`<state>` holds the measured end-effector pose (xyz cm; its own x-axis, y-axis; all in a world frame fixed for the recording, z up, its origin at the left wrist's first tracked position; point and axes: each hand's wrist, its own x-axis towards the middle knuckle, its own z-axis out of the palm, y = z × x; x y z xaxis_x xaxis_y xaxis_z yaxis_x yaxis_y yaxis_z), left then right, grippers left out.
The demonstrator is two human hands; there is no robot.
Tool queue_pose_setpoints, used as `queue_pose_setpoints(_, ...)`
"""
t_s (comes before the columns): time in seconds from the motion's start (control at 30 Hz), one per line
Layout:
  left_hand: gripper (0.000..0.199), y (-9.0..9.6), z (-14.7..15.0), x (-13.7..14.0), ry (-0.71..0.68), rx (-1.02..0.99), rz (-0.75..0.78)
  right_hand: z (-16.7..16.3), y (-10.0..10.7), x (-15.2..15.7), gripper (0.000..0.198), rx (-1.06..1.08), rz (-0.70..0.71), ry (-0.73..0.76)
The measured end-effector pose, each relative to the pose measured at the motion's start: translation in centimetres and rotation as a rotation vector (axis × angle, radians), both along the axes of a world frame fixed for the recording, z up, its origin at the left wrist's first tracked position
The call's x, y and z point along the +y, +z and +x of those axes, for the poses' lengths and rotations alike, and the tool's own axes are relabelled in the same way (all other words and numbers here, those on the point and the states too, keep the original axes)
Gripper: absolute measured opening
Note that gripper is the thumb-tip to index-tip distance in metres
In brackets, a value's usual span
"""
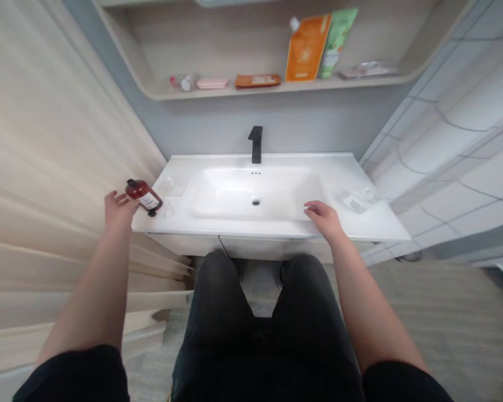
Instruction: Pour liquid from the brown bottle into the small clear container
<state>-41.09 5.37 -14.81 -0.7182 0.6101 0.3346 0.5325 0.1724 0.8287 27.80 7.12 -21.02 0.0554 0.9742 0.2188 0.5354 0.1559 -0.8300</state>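
Note:
On the left end of the white counter (pixel 180 226), a dark red-brown bottle (pixel 140 191) with a white label and black cap stands near the edge, seeming to lean left. My left hand (pixel 120 207) is right beside it, fingers apart and slightly bent, the fingertips close to the bottle's side; whether they touch it I cannot tell. Over the right front part of the white sink basin (pixel 218 192) is my right hand (pixel 323 216), its fingers loosely bent and pointing left. Nothing shows in it.
A black faucet (pixel 256 146) rises behind the basin. Clear plastic packaging (pixel 359 199) lies at the counter's right. The shelf (pixel 193 96) above holds an orange pouch (pixel 308 49), a green pouch (pixel 336 43) and small items. A curtain (pixel 58 167) hangs on the left.

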Motion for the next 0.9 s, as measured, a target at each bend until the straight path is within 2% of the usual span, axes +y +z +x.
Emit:
queue_pose_setpoints(0.07,0.061,-0.8,0.1,-1.3,0.106,-0.076,-0.062,0.0,-0.1,0.0,0.04,-0.012,0.005,0.0)
queue_pose_setpoints(0.13,0.062,-1.5,0.9,-2.4,0.127,-0.108,-0.176,0.0,-0.2,0.0,0.04,-0.023,0.012,0.001)
queue_pose_setpoints(0.27,0.076,-1.8,2.7,-3.4,0.029,0.024,-0.392,-0.2,-0.2,0.0,0.039,-0.052,0.031,0.0)
queue_pose_setpoints(0.37,0.085,-1.5,3.4,-3.4,-0.039,0.125,-0.445,-0.2,-0.3,0.0,0.039,-0.075,0.04,-0.012)
queue_pose_setpoints(0.53,0.062,-1.1,4.7,-4.2,0.006,0.146,-0.389,-0.2,-0.4,0.0,0.037,-0.068,0.041,-0.02)
queue_pose_setpoints(0.6,0.051,-1.0,5.7,-5.5,0.005,0.222,-0.282,-0.2,-0.3,0.0,0.036,-0.066,0.044,-0.019)
queue_pose_setpoints(0.67,0.043,-0.8,7.2,-7.1,-0.057,0.411,-0.13,-0.3,-0.1,-0.1,0.035,-0.07,0.043,-0.012)
queue_pose_setpoints(0.77,0.046,-0.4,9.7,-9.1,-0.169,0.644,0.014,-0.3,0.0,-0.2,0.034,-0.082,0.046,-0.012)
queue_pose_setpoints(0.9,0.049,0.5,12.2,-9.7,-0.194,0.608,0.001,-0.5,0.1,-0.2,0.032,-0.095,0.042,-0.028)
